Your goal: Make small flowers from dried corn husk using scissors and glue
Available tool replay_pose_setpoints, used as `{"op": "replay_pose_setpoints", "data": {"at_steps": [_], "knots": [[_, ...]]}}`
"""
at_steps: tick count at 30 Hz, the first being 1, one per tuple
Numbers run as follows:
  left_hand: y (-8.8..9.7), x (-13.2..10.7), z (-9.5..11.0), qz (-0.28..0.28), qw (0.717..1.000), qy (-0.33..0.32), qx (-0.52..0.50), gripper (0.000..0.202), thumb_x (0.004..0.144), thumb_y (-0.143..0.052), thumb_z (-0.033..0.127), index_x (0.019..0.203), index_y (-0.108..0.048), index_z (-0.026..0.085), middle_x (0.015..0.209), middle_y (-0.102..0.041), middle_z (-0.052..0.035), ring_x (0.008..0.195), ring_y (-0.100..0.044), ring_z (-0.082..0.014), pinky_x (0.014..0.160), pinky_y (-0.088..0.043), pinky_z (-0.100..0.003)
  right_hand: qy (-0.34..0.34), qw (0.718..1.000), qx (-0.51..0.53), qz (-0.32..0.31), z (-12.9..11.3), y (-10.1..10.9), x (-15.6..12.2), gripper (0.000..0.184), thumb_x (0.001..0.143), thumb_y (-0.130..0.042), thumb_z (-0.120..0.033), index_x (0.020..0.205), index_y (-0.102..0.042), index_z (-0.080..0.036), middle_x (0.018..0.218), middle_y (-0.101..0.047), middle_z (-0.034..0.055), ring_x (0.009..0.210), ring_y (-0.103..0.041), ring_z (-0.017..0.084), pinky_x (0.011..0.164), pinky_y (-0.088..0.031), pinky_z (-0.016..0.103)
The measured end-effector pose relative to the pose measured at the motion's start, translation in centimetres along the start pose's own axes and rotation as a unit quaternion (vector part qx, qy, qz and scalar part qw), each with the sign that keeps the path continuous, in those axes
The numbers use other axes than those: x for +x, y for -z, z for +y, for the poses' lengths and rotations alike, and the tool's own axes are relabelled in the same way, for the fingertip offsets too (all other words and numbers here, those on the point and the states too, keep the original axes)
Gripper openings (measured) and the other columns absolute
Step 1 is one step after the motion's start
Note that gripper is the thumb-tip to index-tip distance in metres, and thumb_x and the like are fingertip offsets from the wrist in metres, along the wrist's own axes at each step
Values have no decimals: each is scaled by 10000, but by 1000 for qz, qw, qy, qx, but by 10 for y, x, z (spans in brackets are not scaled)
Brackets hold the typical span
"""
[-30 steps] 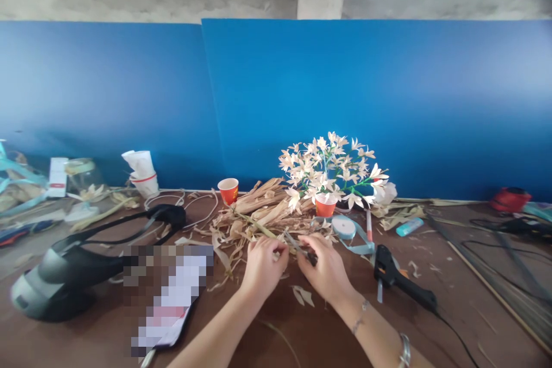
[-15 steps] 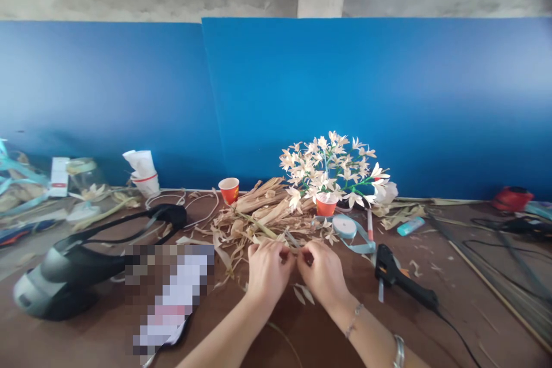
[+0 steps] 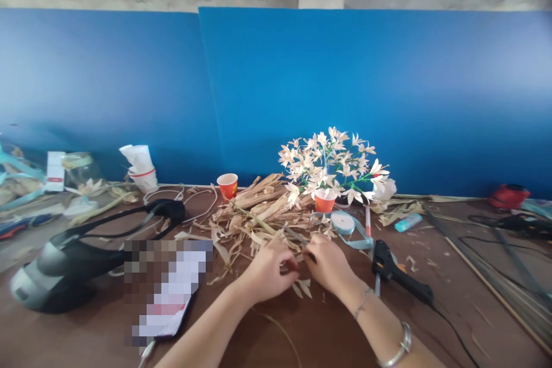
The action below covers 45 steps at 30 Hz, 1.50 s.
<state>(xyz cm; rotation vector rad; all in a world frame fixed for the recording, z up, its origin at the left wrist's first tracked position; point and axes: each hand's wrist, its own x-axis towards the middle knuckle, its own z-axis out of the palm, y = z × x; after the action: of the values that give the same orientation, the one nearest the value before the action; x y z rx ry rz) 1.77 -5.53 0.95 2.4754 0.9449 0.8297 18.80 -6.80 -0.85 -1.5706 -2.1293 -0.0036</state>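
Observation:
My left hand (image 3: 273,269) is closed in a pinch just above the tabletop, its thumb and forefinger pressed together. Whatever lies between those fingertips is too small to make out. Close on its right, my right hand (image 3: 330,263) is curled, fingertips down, and its grip is hidden from me. A thin grey strip (image 3: 295,234) runs up to the right fingers; I cannot tell whether they hold it. Small pale husk petals (image 3: 302,288) lie below the hands. Beyond them spreads a heap of dried corn husks (image 3: 263,207).
Husk flowers (image 3: 328,164) stand in a red paper cup (image 3: 325,201) at the back. Another red cup (image 3: 227,186) is left of it. A ribbon roll (image 3: 342,222) and glue gun (image 3: 399,276) lie right. At left are a phone (image 3: 172,293) and a black-grey headset (image 3: 64,270).
My hands have drawn slightly apart, with the left hand shifting lower and its fingers turning rightward. The view has tilted a little. Objects on the table stay where they were.

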Motion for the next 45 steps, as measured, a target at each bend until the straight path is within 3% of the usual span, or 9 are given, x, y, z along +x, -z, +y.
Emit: {"op": "replay_pose_setpoints", "data": {"at_steps": [4, 11, 16, 22, 29, 35, 41, 45], "knots": [[-4, -3, 5, -59, 998, -39, -4, 235, 626, -578, 71, 751, -680, 241, 794, -637, -21, 860, -545, -190, 836, -393, -315, 8, 1000, 23, -10, 3, 2, 0, 175, 744, -529, -137, 634, -651, -198, 709, -555, 21, 703, -538, 142, 619, -389, 224], [-9, -3, 2, -78, 996, -33, 11, 166, 659, -588, 97, 669, -681, 234, 774, -624, -24, 872, -533, -191, 849, -389, -324, 22, 995, 90, -25, -1, 3, -1, 218, 727, -492, -70, 765, -671, -189, 767, -602, 33, 763, -559, 148, 683, -415, 232], [-6, -3, -4, -57, 998, 13, -34, 187, 675, -537, 74, 681, -670, 205, 749, -639, -30, 780, -570, -171, 745, -432, -275, -2, 984, 179, 2, -1, 4, 1, 261, 717, -462, -56, 830, -663, -178, 826, -652, 53, 790, -585, 173, 729, -446, 278], [-7, -3, -14, 4, 997, 66, -34, 188, 692, -499, 66, 732, -630, 195, 738, -641, -18, 720, -583, -161, 663, -426, -249, -2, 956, 290, -51, -11, 12, 0, 222, 691, -496, -65, 789, -658, -179, 731, -678, 10, 665, -608, 148, 614, -465, 229], [-1, 3, -18, 68, 995, 67, -8, 147, 741, -506, 109, 776, -619, 196, 752, -650, -22, 735, -582, -173, 681, -424, -272, -52, 955, 292, 18, -5, 7, 4, 174, 725, -536, -129, 844, -655, -171, 746, -689, 35, 673, -629, 168, 640, -494, 269], [7, 3, -18, 190, 974, 65, 108, 212, 709, -511, 86, 833, -642, 198, 905, -620, -71, 931, -518, -237, 844, -385, -393, -54, 943, 326, 42, -3, 6, 5, 178, 764, -525, -171, 886, -656, -179, 845, -696, 50, 787, -640, 184, 733, -500, 301], [0, 4, -10, 123, 991, 49, 22, 91, 730, -587, 238, 683, -657, 207, 812, -616, -47, 830, -542, -205, 795, -413, -354, -20, 945, 321, 58, -11, 5, 3, 224, 751, -540, -146, 951, -633, -188, 842, -679, 46, 750, -624, 167, 703, -500, 289], [-1, 4, -9, 129, 991, 44, 18, 87, 734, -587, 213, 676, -652, 210, 811, -612, -41, 834, -535, -197, 791, -403, -339, -16, 953, 298, 52, -13, 5, 3, 142, 754, -547, -164, 849, -653, -176, 788, -676, 40, 722, -617, 167, 692, -485, 275]]}}
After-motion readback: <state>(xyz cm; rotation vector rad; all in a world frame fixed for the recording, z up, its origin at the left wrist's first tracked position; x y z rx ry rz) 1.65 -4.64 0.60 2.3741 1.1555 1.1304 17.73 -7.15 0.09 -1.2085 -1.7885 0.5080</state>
